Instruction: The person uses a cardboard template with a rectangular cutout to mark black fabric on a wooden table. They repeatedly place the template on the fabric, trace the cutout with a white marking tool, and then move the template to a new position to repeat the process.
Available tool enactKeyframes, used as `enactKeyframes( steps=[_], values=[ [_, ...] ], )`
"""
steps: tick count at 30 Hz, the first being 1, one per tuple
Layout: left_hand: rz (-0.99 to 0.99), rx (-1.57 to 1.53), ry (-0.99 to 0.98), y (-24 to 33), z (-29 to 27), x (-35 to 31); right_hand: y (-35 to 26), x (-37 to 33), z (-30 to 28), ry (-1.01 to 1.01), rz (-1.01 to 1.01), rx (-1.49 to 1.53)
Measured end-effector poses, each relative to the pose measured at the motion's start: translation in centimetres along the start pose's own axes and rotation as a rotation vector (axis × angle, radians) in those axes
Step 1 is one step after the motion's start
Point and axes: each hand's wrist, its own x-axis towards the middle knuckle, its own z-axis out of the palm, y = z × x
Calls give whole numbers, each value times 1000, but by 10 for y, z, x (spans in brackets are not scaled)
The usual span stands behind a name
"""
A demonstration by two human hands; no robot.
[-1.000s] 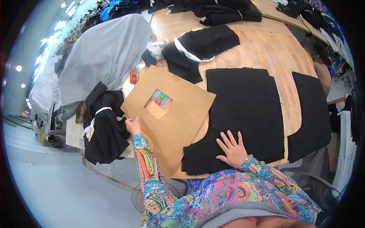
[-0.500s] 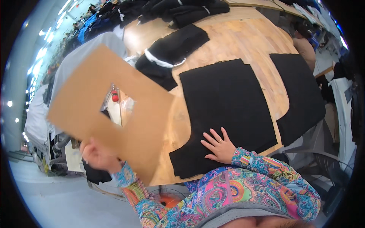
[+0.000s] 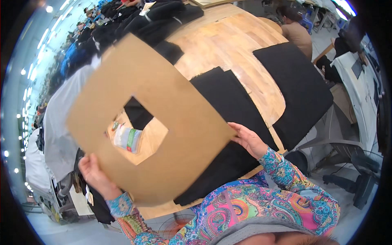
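A large brown cardboard template (image 3: 183, 110) with a pocket-shaped cutout is held up over the left part of the table. My left hand (image 3: 95, 171) grips its lower left edge, and my right hand (image 3: 248, 139) pinches its right corner. Through the cutout show a clear plastic packet and a piece of black cloth. Beneath the template, partly covered by it, lies a stack of cut black fabric (image 3: 237, 102) on the wooden table (image 3: 212, 36). A second black fabric piece (image 3: 296, 94) rests farther right, apart from the first.
Dark cloth bundles (image 3: 155, 20) are heaped at the far left. Grey-white sheeting (image 3: 65, 126) covers something left of the table. At the far right a person (image 3: 296, 34) sits near the table. A standing fan (image 3: 363, 171) and a white-topped table (image 3: 355, 90) are on the right.
My right hand has left the black fabric and taken the template's right corner. The template has moved right, now covering part of the fabric. The view has shifted too.
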Motion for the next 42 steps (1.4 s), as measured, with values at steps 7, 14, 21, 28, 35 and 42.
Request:
enactKeyframes(
  steps=[7, 14, 21, 28, 35, 42],
  values=[
    [-201, -85, -216, -121, 130, -74, -17, -51, -32, 338, 155, -28],
    [-451, 198, -479, -149, 185, -105, -1, -80, -54, 611, 159, -116],
    [546, 284, -751, -92, 294, -68, 5, -82, -58, 630, 200, -106],
    [462, 206, -977, -116, 435, -84, 12, -85, -58, 704, 200, -55],
    [403, 391, -996, -116, 451, -87, 7, -77, -61, 653, 217, -1],
    [345, 332, -976, -124, 452, -86, 6, -77, -61, 644, 227, -5]
  ],
)
